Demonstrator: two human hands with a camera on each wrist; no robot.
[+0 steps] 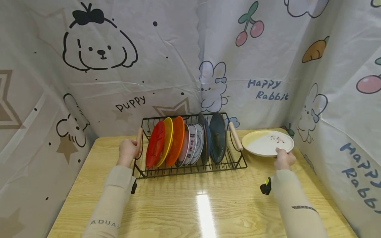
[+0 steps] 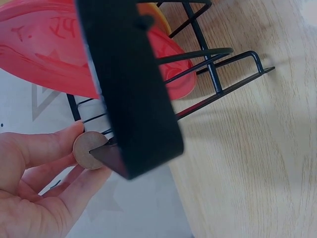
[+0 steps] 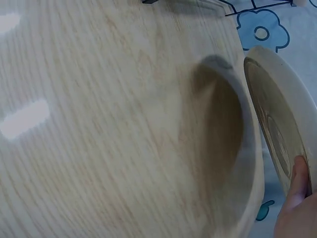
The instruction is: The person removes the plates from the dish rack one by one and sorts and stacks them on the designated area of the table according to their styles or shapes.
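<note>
My left hand point(image 1: 129, 152) grips the left wooden handle point(image 1: 139, 137) of a black wire dish rack point(image 1: 190, 173). The handle's round end point(image 2: 85, 153) shows between thumb and fingers in the left wrist view. Upright in the rack, from left, stand a red plate point(image 1: 155, 145), a yellow plate point(image 1: 165, 145), an orange plate point(image 1: 176, 142), several smaller pale dishes point(image 1: 197, 145) and dark blue-grey plates point(image 1: 218, 138). Right of the rack, my right hand point(image 1: 284, 160) pinches the near rim of an oval cream-and-yellow plate point(image 1: 262, 142) with a leaf sprig. The right wrist view shows it held above the table, its underside visible.
The light wooden table point(image 1: 166, 205) reflects a bright strip of light near its front. Printed cloth curtains point(image 1: 166, 66) enclose the back and sides. The rack's right wooden handle point(image 1: 236, 136) stands close to the cream plate's left edge.
</note>
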